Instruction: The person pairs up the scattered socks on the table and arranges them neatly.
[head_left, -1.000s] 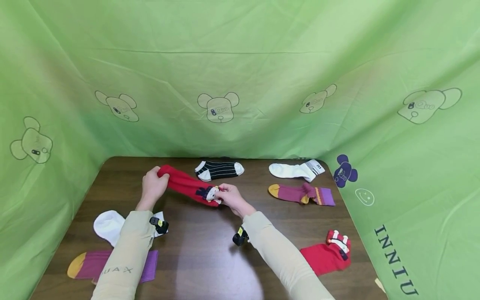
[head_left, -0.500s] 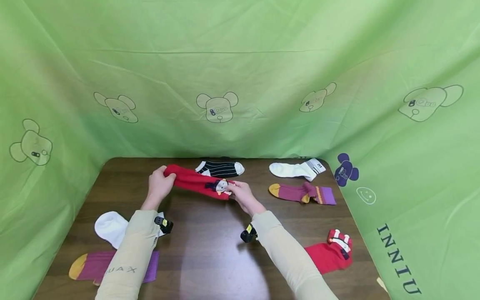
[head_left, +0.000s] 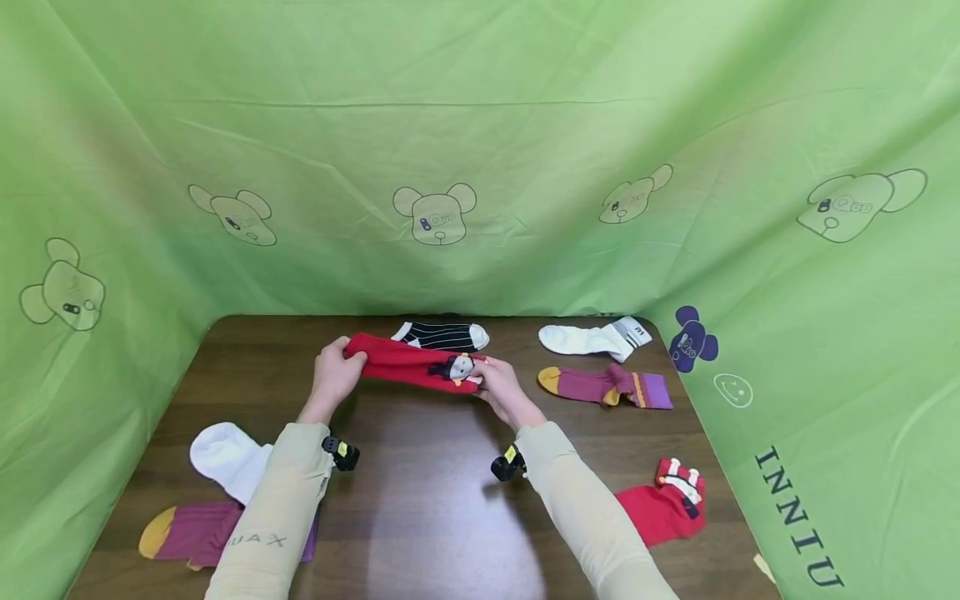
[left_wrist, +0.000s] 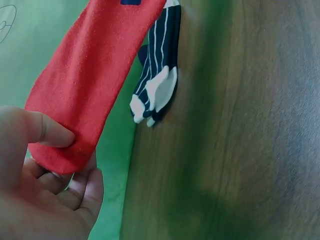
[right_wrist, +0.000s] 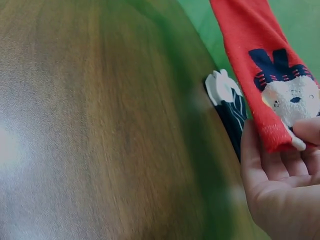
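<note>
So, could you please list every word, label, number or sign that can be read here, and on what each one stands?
"INNIU", on the green cloth, at right.
"UAX", on the left sleeve; first letter uncertain.
Too small or blurred: the cuff of the far white sock, the bear prints, the yellow labels on the wrist cameras.
The held red sock shows none.
</note>
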